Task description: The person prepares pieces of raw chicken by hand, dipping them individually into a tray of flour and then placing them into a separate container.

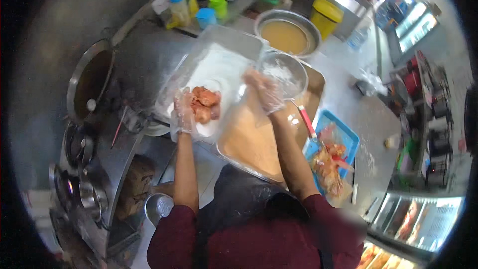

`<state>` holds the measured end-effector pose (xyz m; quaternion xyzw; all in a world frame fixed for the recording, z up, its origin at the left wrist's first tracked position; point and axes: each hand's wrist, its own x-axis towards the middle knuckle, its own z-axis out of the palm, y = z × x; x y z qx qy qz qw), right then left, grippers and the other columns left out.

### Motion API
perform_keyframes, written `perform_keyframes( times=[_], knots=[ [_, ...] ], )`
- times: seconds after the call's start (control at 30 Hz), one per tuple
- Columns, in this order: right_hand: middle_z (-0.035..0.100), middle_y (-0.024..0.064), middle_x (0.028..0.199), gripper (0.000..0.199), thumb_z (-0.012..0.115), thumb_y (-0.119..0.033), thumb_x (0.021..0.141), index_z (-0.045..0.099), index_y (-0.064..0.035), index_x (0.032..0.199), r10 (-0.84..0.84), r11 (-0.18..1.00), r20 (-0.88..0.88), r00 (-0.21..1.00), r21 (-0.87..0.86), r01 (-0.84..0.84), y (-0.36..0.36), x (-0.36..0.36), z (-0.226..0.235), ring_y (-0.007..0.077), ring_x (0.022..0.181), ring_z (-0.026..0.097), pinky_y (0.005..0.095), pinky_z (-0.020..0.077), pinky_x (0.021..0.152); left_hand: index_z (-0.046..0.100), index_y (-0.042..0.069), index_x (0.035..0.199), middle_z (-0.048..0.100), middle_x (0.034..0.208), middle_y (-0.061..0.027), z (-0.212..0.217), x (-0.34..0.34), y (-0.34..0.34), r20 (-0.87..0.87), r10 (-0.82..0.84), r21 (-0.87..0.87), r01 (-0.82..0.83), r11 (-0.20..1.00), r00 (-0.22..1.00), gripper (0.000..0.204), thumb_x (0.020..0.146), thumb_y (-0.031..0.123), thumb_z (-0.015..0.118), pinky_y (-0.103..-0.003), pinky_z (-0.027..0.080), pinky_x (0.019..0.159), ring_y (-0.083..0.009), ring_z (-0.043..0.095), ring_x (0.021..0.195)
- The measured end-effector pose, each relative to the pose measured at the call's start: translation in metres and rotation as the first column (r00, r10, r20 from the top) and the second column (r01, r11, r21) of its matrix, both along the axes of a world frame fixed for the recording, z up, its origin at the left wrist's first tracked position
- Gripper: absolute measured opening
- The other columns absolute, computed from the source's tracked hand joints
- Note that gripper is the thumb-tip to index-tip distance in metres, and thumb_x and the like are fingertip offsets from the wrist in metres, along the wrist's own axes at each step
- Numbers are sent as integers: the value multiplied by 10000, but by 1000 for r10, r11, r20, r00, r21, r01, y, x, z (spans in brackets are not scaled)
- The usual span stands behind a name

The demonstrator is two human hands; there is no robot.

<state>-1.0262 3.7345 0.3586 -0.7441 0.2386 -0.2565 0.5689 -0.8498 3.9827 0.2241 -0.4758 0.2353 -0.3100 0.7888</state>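
My left hand (183, 111), in a clear plastic glove, grips the side of reddish marinated chicken pieces (205, 103); its fingers are partly hidden. The chicken is over white flour (219, 67) in a clear plastic tub (196, 45). My right hand (265, 89), also in a clear glove, is smeared by motion beside a round sieve (294, 65) dusted with flour. Whether it holds anything does not show. The sieve's red handle (307, 122) extends over a wide metal tray (249, 142) with a tan surface.
A metal bowl (311, 22) of cloudy tan liquid stands behind the sieve. To the right, a blue tray (354, 142) holds more chicken (326, 169) and plastic film. A large wok (77, 82) sits far left. Blue (205, 18) and green (217, 4) containers stand at the back.
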Motion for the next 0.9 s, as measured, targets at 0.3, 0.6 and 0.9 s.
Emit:
perform_keyframes(
  times=[0.3,0.6,0.9],
  knots=[
    [649,39,783,478,487,-460,982,685,-38,874,-759,651,-126,639,-182,737,-102,-346,-57,137,709,591,275,473,649,539,-59,1215,592,1197,-163,73,-196,-133,493,-843,561,-819,119,215,393,991,260,489,-382,488,946,-248,601,1066],
    [651,163,1087,471,513,-490,919,633,-105,1163,-557,770,-412,721,68,634,-138,-419,-149,305,995,617,398,478,867,607,-1,1223,658,1156,-127,59,-408,-297,255,-650,321,-572,755,-716,424,960,323,532,-343,465,979,-252,616,1094],
    [605,139,1273,388,647,-301,789,666,-172,1154,-123,876,-870,477,-321,-360,-190,-392,-173,303,1156,592,406,464,990,659,75,1192,678,1158,-120,97,-436,-289,-216,-754,516,-728,451,-620,523,873,487,616,-341,485,918,-215,629,1059]
  ],
)
